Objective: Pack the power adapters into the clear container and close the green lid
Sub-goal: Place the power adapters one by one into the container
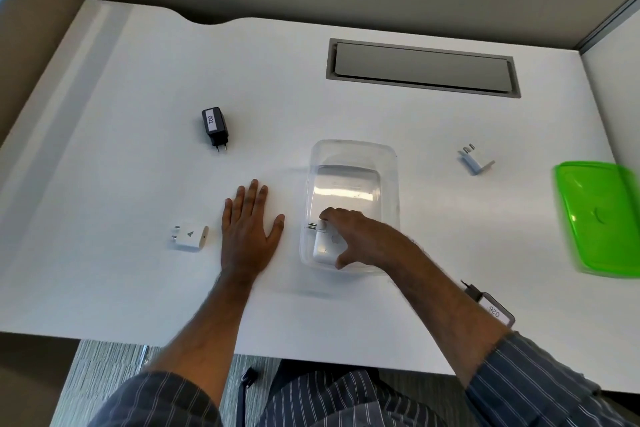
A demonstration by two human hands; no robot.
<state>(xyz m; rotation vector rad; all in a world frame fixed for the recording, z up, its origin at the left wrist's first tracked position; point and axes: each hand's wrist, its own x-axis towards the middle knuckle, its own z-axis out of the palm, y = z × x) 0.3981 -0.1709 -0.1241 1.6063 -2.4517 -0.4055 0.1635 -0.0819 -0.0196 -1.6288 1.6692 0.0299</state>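
The clear container (353,156) stands in the middle of the white desk (173,62). My right hand (360,239) reaches into its near end, fingers closed around a white adapter (323,248) resting on the container's floor. My left hand (251,222) lies flat on the desk just left of the container, fingers spread, holding nothing. A small white adapter (189,236) lies left of that hand. A black adapter labelled 002 (214,126) sits farther back left. A white plug piece (475,160) lies to the right. The green lid (601,218) rests at the right edge.
Another dark adapter with a 026 label (493,307) lies near the front edge, partly behind my right forearm. A grey cable hatch (422,68) is set into the desk at the back. Partition walls close off the back and right side.
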